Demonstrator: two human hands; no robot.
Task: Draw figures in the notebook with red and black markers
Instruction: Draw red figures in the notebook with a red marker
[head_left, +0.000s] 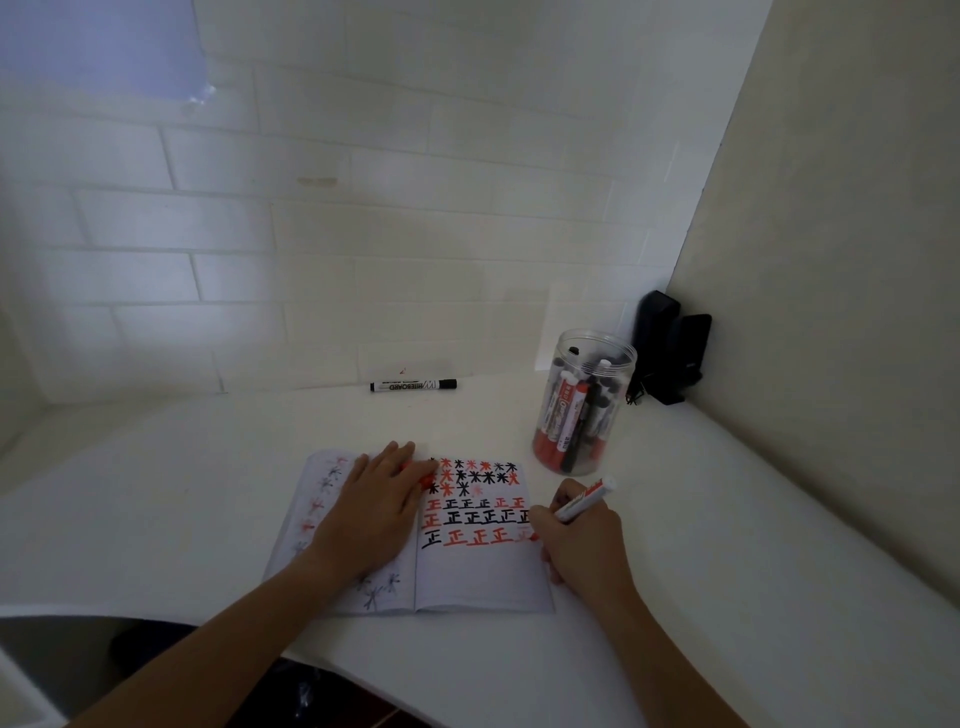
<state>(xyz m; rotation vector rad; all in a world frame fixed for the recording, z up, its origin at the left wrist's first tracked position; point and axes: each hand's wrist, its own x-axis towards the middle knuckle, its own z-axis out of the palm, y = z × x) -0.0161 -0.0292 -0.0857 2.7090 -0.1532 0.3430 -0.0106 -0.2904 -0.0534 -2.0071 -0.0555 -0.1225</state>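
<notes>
- Surface (182, 499): white, set against a white brick-pattern wall; both forearms reach in over the near edge.
- Notebook (467, 582): lies open flat on the surface, under and between the two hands. Left page shows faint red and black star marks down its outer edge and near the bottom.
- Left hand (376, 506): palm down, fingers straight, pressing on the left page with fingertips reaching the centre fold. Something red, maybe a marker cap, shows at the fingertips; can't tell what it is or whether it's held.
- Right page, between the hands: rows of red and black star figures at the top, three rows of red and black 正 characters below; lower half blank.
- Black marker (413, 385): capped, lying flat by the wall, well beyond the left hand's fingertips, apart from everything else.
- Right hand (576, 535): fingers curled around a red marker (584, 500), gripped like a pen, back end pointing up and away to the right. Tip is at the right end of the bottom character row, hidden by the fingers.
- Clear jar (584, 410): upright, lid off, holding red and black markers; just beyond the right hand, near the notebook's top right corner.
- Black objects (670, 353): in the wall corner behind the jar; can't identify.
</notes>
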